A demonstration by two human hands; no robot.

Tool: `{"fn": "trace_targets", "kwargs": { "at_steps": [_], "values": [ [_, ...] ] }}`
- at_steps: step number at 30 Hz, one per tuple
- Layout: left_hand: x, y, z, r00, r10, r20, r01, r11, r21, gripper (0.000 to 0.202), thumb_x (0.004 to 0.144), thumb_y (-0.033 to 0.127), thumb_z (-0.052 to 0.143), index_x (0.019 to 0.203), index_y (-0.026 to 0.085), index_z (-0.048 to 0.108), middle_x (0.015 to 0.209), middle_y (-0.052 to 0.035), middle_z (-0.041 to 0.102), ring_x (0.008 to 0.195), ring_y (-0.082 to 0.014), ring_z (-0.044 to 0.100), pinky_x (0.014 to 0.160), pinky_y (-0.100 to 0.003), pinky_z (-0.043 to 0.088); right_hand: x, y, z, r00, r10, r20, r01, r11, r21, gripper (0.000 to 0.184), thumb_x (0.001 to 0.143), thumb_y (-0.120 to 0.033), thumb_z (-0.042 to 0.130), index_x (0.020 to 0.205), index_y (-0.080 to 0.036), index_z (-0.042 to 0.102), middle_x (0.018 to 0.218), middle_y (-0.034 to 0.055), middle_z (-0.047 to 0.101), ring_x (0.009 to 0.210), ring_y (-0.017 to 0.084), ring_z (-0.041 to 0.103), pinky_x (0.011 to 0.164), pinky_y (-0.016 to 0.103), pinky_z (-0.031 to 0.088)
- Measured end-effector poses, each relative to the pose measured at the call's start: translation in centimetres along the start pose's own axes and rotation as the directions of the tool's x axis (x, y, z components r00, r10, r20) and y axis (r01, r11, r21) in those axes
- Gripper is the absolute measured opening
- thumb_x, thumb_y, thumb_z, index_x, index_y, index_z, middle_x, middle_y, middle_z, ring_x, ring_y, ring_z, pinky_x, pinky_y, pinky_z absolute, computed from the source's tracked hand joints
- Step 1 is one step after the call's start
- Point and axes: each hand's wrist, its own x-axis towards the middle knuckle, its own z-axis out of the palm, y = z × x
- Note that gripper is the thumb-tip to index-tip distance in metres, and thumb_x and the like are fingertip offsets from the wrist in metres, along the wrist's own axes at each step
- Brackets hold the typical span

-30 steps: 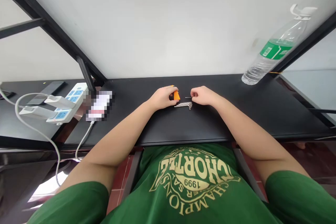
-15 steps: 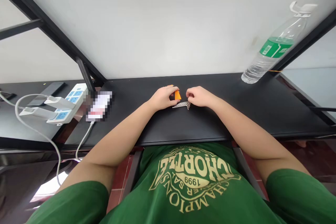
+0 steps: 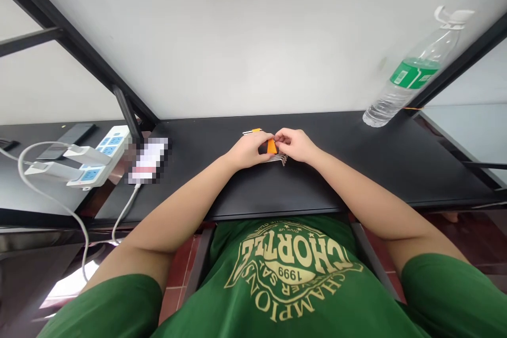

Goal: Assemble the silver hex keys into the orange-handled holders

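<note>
My left hand (image 3: 249, 150) is closed round a small orange holder (image 3: 271, 146) on the black desk (image 3: 356, 169). My right hand (image 3: 295, 144) is pinched against the right side of that holder; a thin hex key it held a second ago is hidden in its fingers. Several silver L-shaped hex keys (image 3: 279, 158) lie side by side on the desk just below both hands. A short orange-tipped piece (image 3: 252, 131) pokes out beyond my left hand.
A white power strip (image 3: 95, 161) with two plugged adapters and cables sits at the left, beside a blurred phone-like item (image 3: 148, 161). A clear water bottle (image 3: 407, 76) with a green label stands at the back right. A white wall backs the desk.
My right hand, pinching a thin hex key, has moved left from beside the keys until it meets the orange holder in my left hand. My left hand has shifted slightly.
</note>
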Motion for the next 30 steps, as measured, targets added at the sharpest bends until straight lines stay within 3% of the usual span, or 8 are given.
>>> {"fn": "trace_targets", "kwargs": {
  "at_steps": [7, 14, 18, 22, 25, 30],
  "values": [
    [-0.1, 0.2, -0.1, 1.0, 0.022, -0.013, -0.021, 0.998, 0.063, 0.046, 0.089, 0.036, 0.076, 0.131, 0.021, 0.068, 0.117, -0.0096, 0.077, 0.109, -0.0276, 0.073, 0.096, -0.04, 0.058, -0.1, -0.3, 0.5, 0.998, 0.015, -0.062, -0.014, 1.0, 0.017, 0.009, 0.082, -0.028, 0.065, 0.09, -0.023, 0.067, 0.084, 0.0012, 0.075, 0.077, 0.019, 0.07, 0.072, 0.032, 0.055],
    [0.0, -0.1, -0.2, 1.0, 0.01, 0.011, -0.011, 0.987, 0.159, 0.049, 0.088, 0.033, 0.075, 0.135, 0.02, 0.067, 0.124, -0.0115, 0.076, 0.116, -0.0309, 0.072, 0.098, -0.043, 0.058, 0.0, -0.7, 0.8, 0.993, 0.006, -0.118, -0.02, 0.993, -0.115, 0.016, 0.073, -0.019, 0.061, 0.089, -0.023, 0.063, 0.075, -0.0032, 0.066, 0.066, 0.015, 0.059, 0.068, 0.029, 0.047],
    [0.0, -0.5, -0.4, 0.999, -0.034, 0.026, 0.028, 0.98, 0.198, 0.051, 0.088, 0.032, 0.075, 0.136, 0.019, 0.067, 0.125, -0.0125, 0.076, 0.117, -0.0317, 0.073, 0.101, -0.044, 0.057, 0.2, -0.7, -0.2, 0.99, 0.073, -0.124, -0.097, 0.975, -0.201, 0.016, 0.073, -0.017, 0.061, 0.087, -0.022, 0.065, 0.075, -0.0025, 0.066, 0.069, 0.016, 0.058, 0.069, 0.029, 0.045],
    [-0.1, -1.0, -0.5, 0.997, -0.063, 0.041, 0.052, 0.973, 0.224, 0.051, 0.087, 0.032, 0.074, 0.136, 0.02, 0.067, 0.126, -0.0127, 0.075, 0.123, -0.0326, 0.071, 0.105, -0.045, 0.056, 0.6, -0.3, -1.9, 0.98, 0.182, -0.074, -0.197, 0.923, -0.329, 0.014, 0.075, -0.013, 0.063, 0.084, -0.022, 0.067, 0.079, -0.001, 0.069, 0.074, 0.017, 0.061, 0.07, 0.028, 0.044],
    [-0.1, -1.2, -0.7, 0.995, -0.09, 0.042, 0.081, 0.98, 0.182, 0.049, 0.088, 0.035, 0.073, 0.135, 0.021, 0.067, 0.127, -0.011, 0.075, 0.115, -0.0297, 0.073, 0.101, -0.043, 0.058, 0.7, 0.1, -2.9, 0.963, 0.267, 0.029, -0.224, 0.859, -0.459, 0.014, 0.078, -0.011, 0.064, 0.086, -0.022, 0.07, 0.086, 0.001, 0.073, 0.078, 0.018, 0.063, 0.071, 0.028, 0.044],
    [-0.1, -1.1, -0.8, 0.995, -0.093, 0.026, 0.089, 0.986, 0.138, 0.049, 0.088, 0.037, 0.073, 0.134, 0.021, 0.067, 0.12, -0.0088, 0.076, 0.101, -0.0259, 0.073, 0.094, -0.04, 0.058, 0.4, -0.1, -2.9, 0.965, 0.173, 0.199, -0.021, 0.802, -0.597, 0.011, 0.085, -0.014, 0.066, 0.089, -0.02, 0.073, 0.105, 0.0072, 0.073, 0.092, 0.021, 0.064, 0.077, 0.029, 0.045]
  ]
}}
